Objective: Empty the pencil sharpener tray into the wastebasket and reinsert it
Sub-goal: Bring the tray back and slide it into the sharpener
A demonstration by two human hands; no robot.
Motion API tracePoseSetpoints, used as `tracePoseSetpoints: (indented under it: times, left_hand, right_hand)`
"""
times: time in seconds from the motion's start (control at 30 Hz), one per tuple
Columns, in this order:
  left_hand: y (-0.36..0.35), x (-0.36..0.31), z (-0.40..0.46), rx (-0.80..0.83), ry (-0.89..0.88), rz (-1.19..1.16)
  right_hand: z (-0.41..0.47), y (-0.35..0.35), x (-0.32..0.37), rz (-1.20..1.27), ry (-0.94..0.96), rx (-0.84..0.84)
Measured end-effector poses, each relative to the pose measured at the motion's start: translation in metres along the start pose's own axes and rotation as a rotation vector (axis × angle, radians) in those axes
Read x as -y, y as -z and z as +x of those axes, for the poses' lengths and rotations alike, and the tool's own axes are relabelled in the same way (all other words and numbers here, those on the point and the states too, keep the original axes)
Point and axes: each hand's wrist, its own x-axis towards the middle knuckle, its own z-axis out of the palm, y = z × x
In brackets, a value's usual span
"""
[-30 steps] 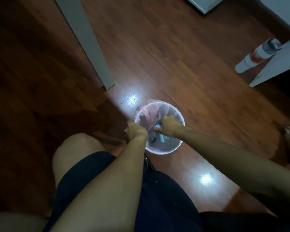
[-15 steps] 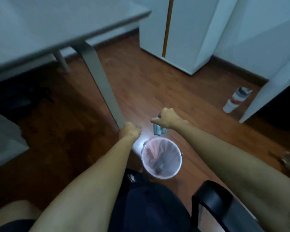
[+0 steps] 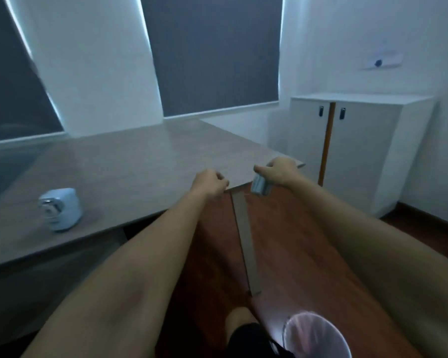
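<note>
Gripping tray [image 3: 261, 188] w/ right hand [image 3: 278, 171], left hand [image 3: 209, 182] fisted empty, sharpener [image 3: 61, 209] on desk [image 3: 130, 161], no legible text

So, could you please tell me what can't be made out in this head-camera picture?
- Tray: the right hand covers its top, so whether it is empty cannot be told.
- Pencil sharpener: motion-blurred; its tray slot is unreadable.
- Wastebasket: cut off by the bottom edge; its contents are blurred.
- Left hand: a curled fist, so anything inside is hidden.

Table [image 3: 130, 161] top looks like matt grey wood-grain laminate; floor [image 3: 295, 241] is glossy reddish wood. Sharpener [image 3: 61, 209] at 9 o'clock is smooth white plastic with a shiny metal-looking front, and the wastebasket [image 3: 318, 337] has a thin pink plastic liner.
</note>
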Motion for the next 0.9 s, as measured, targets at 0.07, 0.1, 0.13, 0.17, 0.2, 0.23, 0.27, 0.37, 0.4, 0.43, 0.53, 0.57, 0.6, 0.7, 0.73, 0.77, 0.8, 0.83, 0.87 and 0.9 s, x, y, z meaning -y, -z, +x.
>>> tracePoseSetpoints:
  times: [0.07,0.1,0.13,0.17,0.2,0.23,0.27,0.37,0.4,0.43,0.53,0.57,0.6,0.7,0.73,0.77,0.8,0.83,0.87,0.9]
  left_hand:
    - [0.046,0.008,-0.009,-0.082,0.022,-0.011]
    - [0.068,0.014,-0.015,-0.127,0.03,0.003]
    - [0.09,0.022,-0.019,-0.17,0.044,0.017]
    - [0.107,0.028,-0.023,-0.206,0.058,0.032]
    - [0.126,0.038,-0.027,-0.247,0.076,0.048]
    - [0.144,0.049,-0.033,-0.289,0.097,0.064]
    - [0.159,0.059,-0.038,-0.329,0.119,0.076]
    - [0.198,0.095,-0.055,-0.43,0.201,0.117]
    - [0.208,0.107,-0.06,-0.469,0.223,0.146]
    - [0.215,0.119,-0.066,-0.509,0.249,0.18]
    - [0.228,0.153,-0.077,-0.599,0.329,0.248]
    - [0.228,0.163,-0.08,-0.607,0.355,0.25]
    - [0.227,0.174,-0.082,-0.608,0.38,0.241]
    - [0.218,0.202,-0.082,-0.601,0.453,0.173]
    - [0.215,0.209,-0.08,-0.599,0.47,0.164]
    - [0.211,0.215,-0.077,-0.603,0.487,0.165]
    - [0.209,0.222,-0.073,-0.623,0.499,0.171]
    - [0.206,0.228,-0.07,-0.647,0.507,0.173]
    - [0.204,0.232,-0.067,-0.674,0.505,0.169]
    - [0.203,0.236,-0.066,-0.696,0.497,0.154]
  right_hand:
    - [0.005,0.002,0.041,0.068,0.048,-0.003]
    - [0.007,0.0,0.061,0.092,0.08,-0.001]
    - [0.008,-0.002,0.081,0.103,0.113,0.006]
    - [0.009,-0.004,0.096,0.111,0.133,0.015]
    - [0.009,-0.008,0.115,0.13,0.16,0.03]
    - [0.008,-0.014,0.134,0.16,0.184,0.042]
    - [0.008,-0.02,0.149,0.189,0.205,0.05]
    - [0.005,-0.045,0.198,0.288,0.279,0.075]
    - [0.004,-0.054,0.213,0.314,0.301,0.087]
    - [0.003,-0.062,0.224,0.331,0.318,0.102]
    - [0.003,-0.086,0.252,0.379,0.35,0.137]
    - [0.005,-0.095,0.258,0.411,0.352,0.147]
    - [0.006,-0.103,0.263,0.442,0.347,0.157]
    - [0.015,-0.127,0.274,0.55,0.296,0.212]
    - [0.018,-0.134,0.275,0.583,0.28,0.231]
    - [0.021,-0.139,0.277,0.607,0.267,0.246]
    - [0.025,-0.146,0.279,0.629,0.251,0.263]
    - [0.03,-0.152,0.28,0.657,0.232,0.278]
    - [0.034,-0.158,0.281,0.682,0.215,0.292]
    - [0.038,-0.165,0.283,0.705,0.199,0.305]
